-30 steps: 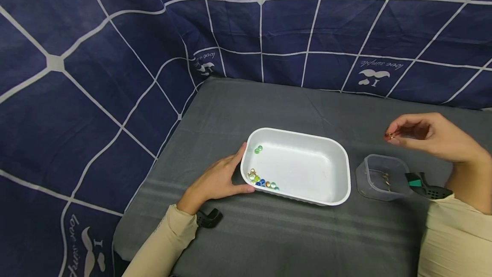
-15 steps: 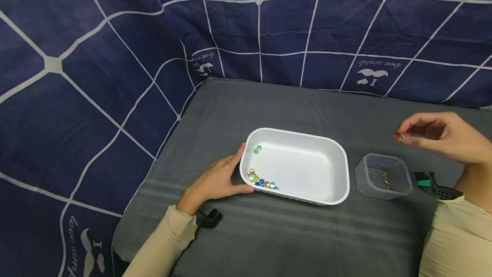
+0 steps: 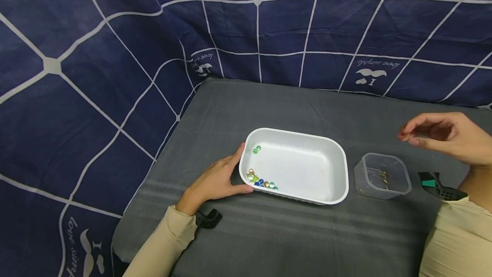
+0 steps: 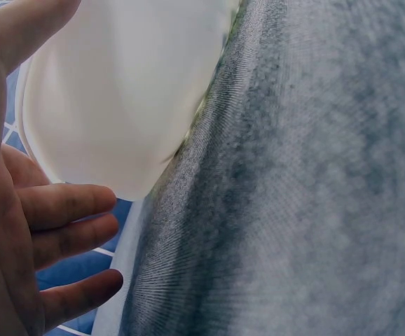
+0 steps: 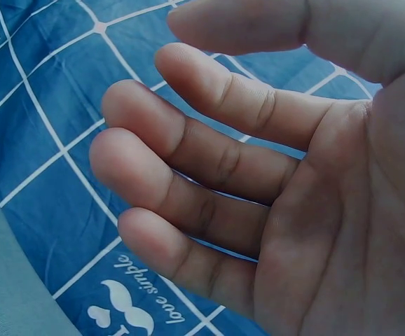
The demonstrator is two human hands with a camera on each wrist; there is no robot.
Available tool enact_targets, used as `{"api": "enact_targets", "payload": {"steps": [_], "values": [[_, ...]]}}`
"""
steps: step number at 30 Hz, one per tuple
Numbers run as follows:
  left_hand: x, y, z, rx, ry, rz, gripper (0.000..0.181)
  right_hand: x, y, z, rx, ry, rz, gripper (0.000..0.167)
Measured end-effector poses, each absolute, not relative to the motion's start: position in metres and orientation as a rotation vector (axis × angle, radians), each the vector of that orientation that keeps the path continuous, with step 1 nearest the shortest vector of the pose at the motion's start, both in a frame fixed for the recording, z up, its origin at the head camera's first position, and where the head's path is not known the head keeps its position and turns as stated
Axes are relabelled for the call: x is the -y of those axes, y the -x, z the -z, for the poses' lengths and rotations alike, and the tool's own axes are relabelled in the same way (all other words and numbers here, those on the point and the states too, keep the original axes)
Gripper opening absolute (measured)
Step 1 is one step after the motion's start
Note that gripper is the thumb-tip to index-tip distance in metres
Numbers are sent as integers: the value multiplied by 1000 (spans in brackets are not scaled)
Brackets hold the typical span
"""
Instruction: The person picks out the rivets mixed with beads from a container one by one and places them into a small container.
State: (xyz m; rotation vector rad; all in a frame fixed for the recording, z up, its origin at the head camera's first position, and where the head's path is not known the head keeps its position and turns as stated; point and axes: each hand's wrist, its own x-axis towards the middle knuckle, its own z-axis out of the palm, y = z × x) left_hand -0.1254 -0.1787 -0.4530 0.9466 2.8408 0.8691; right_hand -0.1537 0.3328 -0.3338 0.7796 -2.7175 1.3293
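Observation:
My left hand rests against the left end of a white plastic tray, thumb along the near side and fingers by the end wall. In the left wrist view its fingers are extended, spread beside the tray wall. Several coloured glass marbles lie at the tray's near left, with two green ones farther back. To the tray's right stands a clear plastic box with small gold-coloured pieces inside. Behind it and to its right hovers my right hand; its relaxed fingers hold nothing visible.
A grey cloth covers the tabletop. Navy curtain fabric with white grid lines hangs along the back and left edges.
My right hand has shifted right. The small gold-coloured piece earlier pinched at its fingertips no longer shows there. My left hand stays at the tray's left end.

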Motion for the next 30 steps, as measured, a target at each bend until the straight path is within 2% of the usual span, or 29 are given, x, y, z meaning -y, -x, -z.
{"api": "enact_targets", "payload": {"steps": [23, 30], "values": [[179, 125, 453, -2840, -965, -884, 117, -332, 155, 333, 2732, -803, -1338, 34], [179, 125, 452, -2843, -969, -887, 116, -333, 156, 331, 2710, -905, -1368, 33]]}}
